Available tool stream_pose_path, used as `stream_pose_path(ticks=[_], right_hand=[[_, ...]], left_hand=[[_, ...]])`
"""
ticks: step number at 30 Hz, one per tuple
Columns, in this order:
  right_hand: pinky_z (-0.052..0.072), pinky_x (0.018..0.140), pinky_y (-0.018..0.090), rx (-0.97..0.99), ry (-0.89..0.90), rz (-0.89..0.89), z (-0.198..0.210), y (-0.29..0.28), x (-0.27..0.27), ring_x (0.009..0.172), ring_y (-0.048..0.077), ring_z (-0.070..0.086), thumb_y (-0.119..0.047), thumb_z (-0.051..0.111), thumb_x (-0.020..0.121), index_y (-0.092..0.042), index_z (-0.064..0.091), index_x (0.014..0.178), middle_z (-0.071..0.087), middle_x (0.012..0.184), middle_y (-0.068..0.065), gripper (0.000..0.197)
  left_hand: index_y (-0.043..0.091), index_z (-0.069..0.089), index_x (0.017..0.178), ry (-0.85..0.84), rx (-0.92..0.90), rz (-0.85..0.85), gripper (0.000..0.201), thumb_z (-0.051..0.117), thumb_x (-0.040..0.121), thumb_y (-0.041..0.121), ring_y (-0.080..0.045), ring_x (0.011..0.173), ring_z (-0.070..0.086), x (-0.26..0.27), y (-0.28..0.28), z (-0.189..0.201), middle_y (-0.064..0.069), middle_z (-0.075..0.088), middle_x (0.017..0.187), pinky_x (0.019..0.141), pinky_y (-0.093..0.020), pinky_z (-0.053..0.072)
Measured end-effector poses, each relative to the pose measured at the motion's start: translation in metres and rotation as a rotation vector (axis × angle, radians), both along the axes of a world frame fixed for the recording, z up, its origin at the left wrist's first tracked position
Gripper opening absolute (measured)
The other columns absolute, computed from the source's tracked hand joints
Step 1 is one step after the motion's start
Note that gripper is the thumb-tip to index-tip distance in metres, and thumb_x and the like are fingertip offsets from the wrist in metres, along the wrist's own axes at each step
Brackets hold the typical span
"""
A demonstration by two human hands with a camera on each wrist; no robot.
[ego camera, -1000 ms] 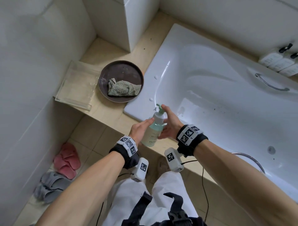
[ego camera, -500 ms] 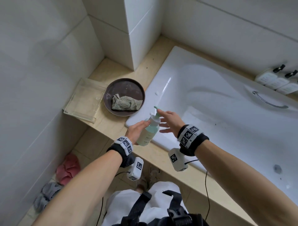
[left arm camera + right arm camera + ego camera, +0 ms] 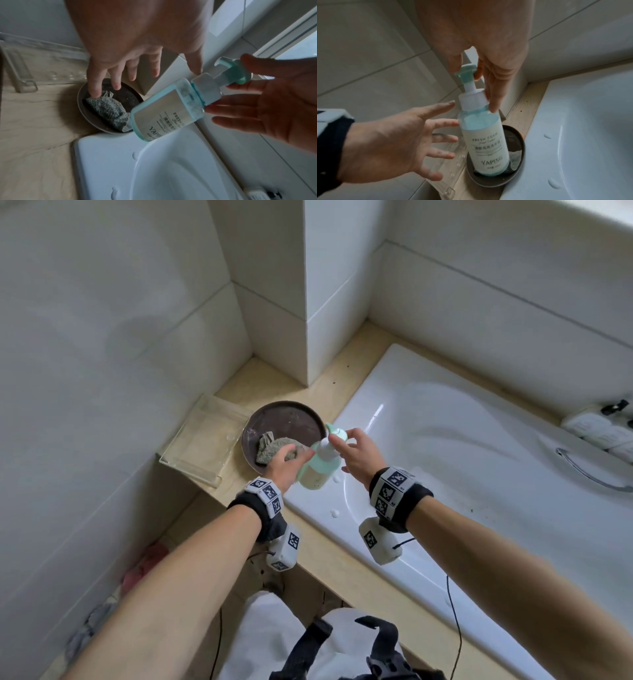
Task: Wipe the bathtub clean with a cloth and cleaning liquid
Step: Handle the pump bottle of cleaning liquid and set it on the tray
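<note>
A pump bottle [image 3: 322, 469] of pale blue-green cleaning liquid hangs tilted over the corner of the white bathtub [image 3: 479, 460], beside a dark round dish [image 3: 284, 416]. My right hand [image 3: 346, 446] pinches it at the pump and collar; the thumb sits by the pump head [image 3: 465, 67]. My left hand [image 3: 291, 460] is spread with straight fingers just left of the bottle [image 3: 482, 142] and holds nothing. In the left wrist view its fingers [image 3: 118, 81] hover over the grey-green cloth [image 3: 106, 109] lying crumpled in the dish [image 3: 133, 97]. The bottle [image 3: 168, 111] partly hides the cloth.
A clear plastic tray [image 3: 202, 440] lies on the beige ledge [image 3: 246, 381] left of the dish. A tiled pillar [image 3: 329, 302] stands behind it. The tub has a metal grab handle [image 3: 589, 474], small bottles [image 3: 603, 431] at the far right, and foam drops [image 3: 334, 513] on its rim. Slippers [image 3: 144, 563] lie on the floor.
The bottle has moved left and away, from the tub rim to beside the dish. My left hand let go of its body and opened; my right hand now carries it by the pump.
</note>
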State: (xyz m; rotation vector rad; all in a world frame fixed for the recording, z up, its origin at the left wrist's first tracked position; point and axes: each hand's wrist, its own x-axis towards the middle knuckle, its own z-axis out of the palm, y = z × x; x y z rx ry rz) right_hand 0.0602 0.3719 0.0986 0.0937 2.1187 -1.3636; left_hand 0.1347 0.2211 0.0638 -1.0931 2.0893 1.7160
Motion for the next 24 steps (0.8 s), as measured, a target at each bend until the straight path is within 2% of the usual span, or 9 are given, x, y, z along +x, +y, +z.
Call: stream_pose_path(ticks=[2, 4, 7, 9, 12, 13, 17, 21, 24], right_hand=[[0.057, 0.082, 0.048, 0.041, 0.049, -0.026, -0.007, -0.017, -0.010, 0.093, 0.023, 0.064, -0.055, 0.059, 0.087, -0.020, 0.053, 0.108, 0.064, 0.107, 0.005, 0.042], [0.056, 0.085, 0.049, 0.048, 0.062, -0.073, -0.014, -0.036, -0.022, 0.094, 0.023, 0.064, -0.055, 0.059, 0.086, -0.018, 0.053, 0.109, 0.064, 0.106, 0.004, 0.044], [0.055, 0.087, 0.049, 0.064, 0.045, -0.140, -0.029, -0.064, -0.042, 0.096, 0.024, 0.063, -0.054, 0.060, 0.086, -0.017, 0.052, 0.111, 0.064, 0.109, 0.006, 0.045], [0.058, 0.080, 0.043, 0.079, 0.014, -0.172, -0.040, -0.083, -0.055, 0.095, 0.024, 0.064, -0.050, 0.060, 0.088, -0.015, 0.051, 0.114, 0.063, 0.112, 0.009, 0.044], [0.052, 0.057, 0.028, 0.118, 0.003, -0.199, -0.058, -0.109, -0.072, 0.093, 0.025, 0.065, -0.046, 0.061, 0.090, -0.012, 0.050, 0.117, 0.063, 0.113, 0.011, 0.045], [0.051, 0.057, 0.026, 0.145, 0.020, -0.204, -0.065, -0.116, -0.078, 0.094, 0.026, 0.065, -0.046, 0.061, 0.090, -0.012, 0.051, 0.116, 0.063, 0.113, 0.011, 0.045], [0.055, 0.085, 0.043, 0.223, 0.044, -0.267, -0.092, -0.141, -0.097, 0.096, 0.025, 0.064, -0.053, 0.060, 0.087, -0.017, 0.052, 0.113, 0.065, 0.110, 0.006, 0.045], [0.053, 0.089, 0.042, 0.247, 0.025, -0.317, -0.112, -0.159, -0.111, 0.100, 0.024, 0.062, -0.050, 0.060, 0.089, -0.016, 0.051, 0.118, 0.061, 0.113, 0.005, 0.046], [0.053, 0.089, 0.041, 0.241, 0.016, -0.347, -0.124, -0.170, -0.119, 0.099, 0.023, 0.063, -0.046, 0.064, 0.088, -0.018, 0.052, 0.113, 0.063, 0.114, 0.005, 0.040]], left_hand=[[0.022, 0.051, 0.134, 0.002, -0.022, -0.012, 0.063, 0.067, 0.082, 0.052, -0.016, 0.121, 0.047, -0.010, -0.022, -0.003, 0.003, 0.052, 0.130, 0.094, -0.026, 0.034], [0.023, 0.049, 0.137, 0.003, -0.059, -0.057, 0.068, 0.067, 0.080, 0.055, -0.017, 0.127, 0.044, -0.023, -0.047, -0.007, 0.002, 0.048, 0.139, 0.098, -0.027, 0.034], [0.023, 0.048, 0.140, -0.012, -0.112, -0.129, 0.065, 0.066, 0.083, 0.049, -0.017, 0.128, 0.043, -0.046, -0.087, -0.008, -0.001, 0.047, 0.142, 0.094, -0.024, 0.032], [0.024, 0.049, 0.139, -0.020, -0.160, -0.173, 0.062, 0.066, 0.084, 0.046, -0.017, 0.128, 0.045, -0.063, -0.113, -0.011, 0.000, 0.049, 0.141, 0.092, -0.023, 0.032], [0.026, 0.051, 0.136, -0.055, -0.227, -0.222, 0.057, 0.067, 0.083, 0.043, -0.019, 0.123, 0.050, -0.080, -0.145, -0.022, -0.001, 0.052, 0.138, 0.088, -0.023, 0.035], [0.027, 0.051, 0.135, -0.070, -0.232, -0.244, 0.056, 0.067, 0.083, 0.042, -0.020, 0.122, 0.051, -0.085, -0.155, -0.028, -0.001, 0.053, 0.136, 0.087, -0.024, 0.035], [0.029, 0.053, 0.133, -0.118, -0.240, -0.334, 0.054, 0.067, 0.082, 0.043, -0.021, 0.119, 0.052, -0.102, -0.182, -0.053, -0.001, 0.055, 0.133, 0.086, -0.025, 0.037], [0.029, 0.053, 0.133, -0.156, -0.206, -0.380, 0.054, 0.068, 0.082, 0.041, -0.021, 0.119, 0.052, -0.116, -0.199, -0.073, -0.001, 0.055, 0.134, 0.088, -0.025, 0.037], [0.028, 0.054, 0.133, -0.166, -0.193, -0.407, 0.053, 0.068, 0.083, 0.040, -0.021, 0.119, 0.053, -0.124, -0.207, -0.083, -0.002, 0.056, 0.133, 0.090, -0.026, 0.037]])
